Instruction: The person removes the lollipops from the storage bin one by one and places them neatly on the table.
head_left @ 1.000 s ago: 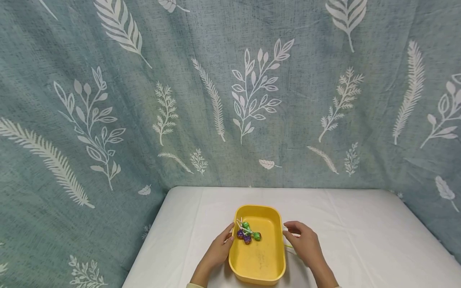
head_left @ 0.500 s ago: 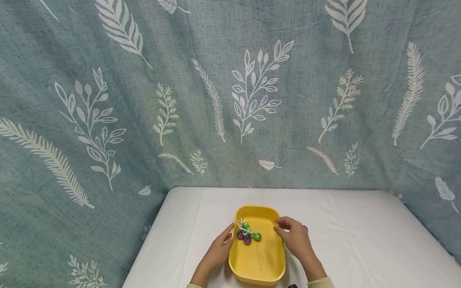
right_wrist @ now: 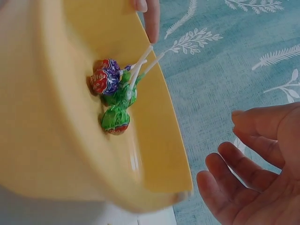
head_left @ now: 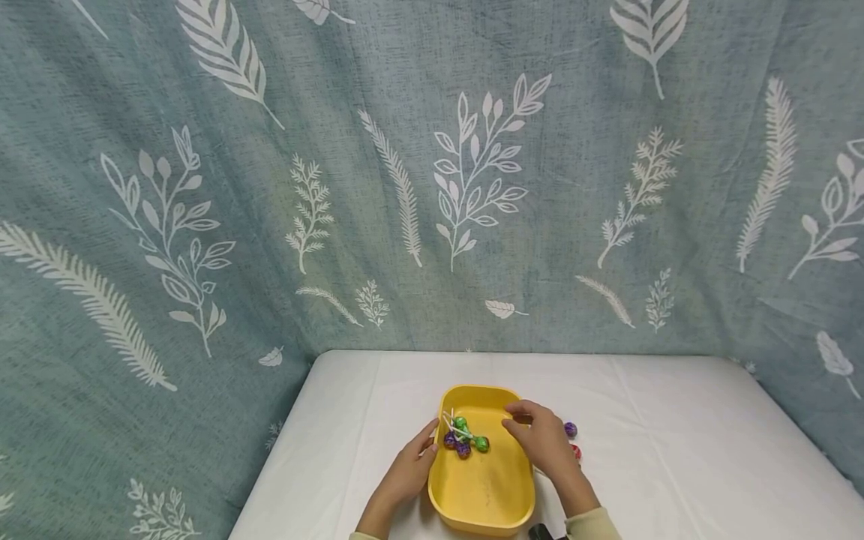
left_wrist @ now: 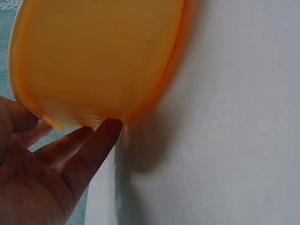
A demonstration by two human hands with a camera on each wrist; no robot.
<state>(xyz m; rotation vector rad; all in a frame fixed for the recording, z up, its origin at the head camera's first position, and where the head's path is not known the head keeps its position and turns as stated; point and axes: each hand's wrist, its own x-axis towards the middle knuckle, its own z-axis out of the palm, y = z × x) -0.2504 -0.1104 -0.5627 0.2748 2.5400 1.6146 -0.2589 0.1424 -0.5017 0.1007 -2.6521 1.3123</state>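
Note:
A yellow plastic bin [head_left: 482, 487] with rounded corners rests on the white cloth. My left hand [head_left: 408, 466] grips its left side; in the left wrist view the fingers [left_wrist: 96, 152] reach along the outer wall. Inside, by the left wall, lie several lollipops: green-wrapped lollipops [right_wrist: 116, 119] and purple-and-red lollipops [right_wrist: 105, 80], white sticks crossing. Over the bin's right rim hovers my right hand [head_left: 542, 441], fingers loosely bent, nothing between them. Just beyond that hand, on the cloth, show a purple lollipop [head_left: 570, 430] and a red lollipop [head_left: 577, 451], the latter partly hidden.
A white cloth [head_left: 675, 420] covers the table. Behind it and at the sides hangs a blue-green curtain [head_left: 432, 300] with white leaf prints. A small black object [head_left: 538, 532] shows by the right sleeve at the bottom edge.
My right hand has moved left from beside the bin to over its right rim, uncovering the purple and red lollipops on the cloth. My left hand and the bin have stayed put.

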